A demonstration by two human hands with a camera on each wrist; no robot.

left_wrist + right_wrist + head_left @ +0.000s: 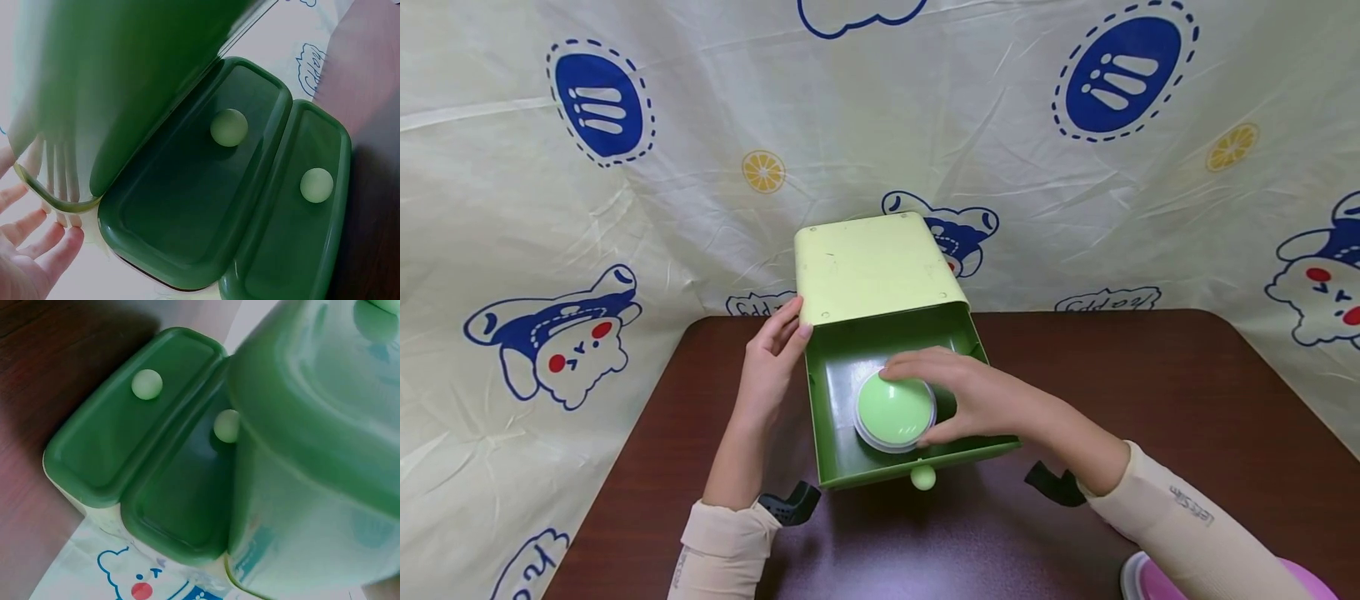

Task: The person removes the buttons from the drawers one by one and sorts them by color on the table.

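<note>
A pale green drawer cabinet (880, 267) stands on the table, its top drawer (842, 367) pulled out. In that drawer lies a round green domed piece with a white rim (893, 412). My right hand (955, 392) reaches in from the right and holds this piece between its thumb and fingers. My left hand (771, 358) touches the cabinet's left side near its front corner, fingers extended. In the left wrist view, the left fingers (59, 247) are beside the cabinet's wall. The right wrist view does not show the right hand.
Two lower drawers (181, 187) stay closed, each with a round knob (229, 127). A pink round thing with a white rim (1138, 575) sits at the table's front right, partly behind my sleeve. A patterned cloth (700, 208) hangs behind the brown table (1112, 375).
</note>
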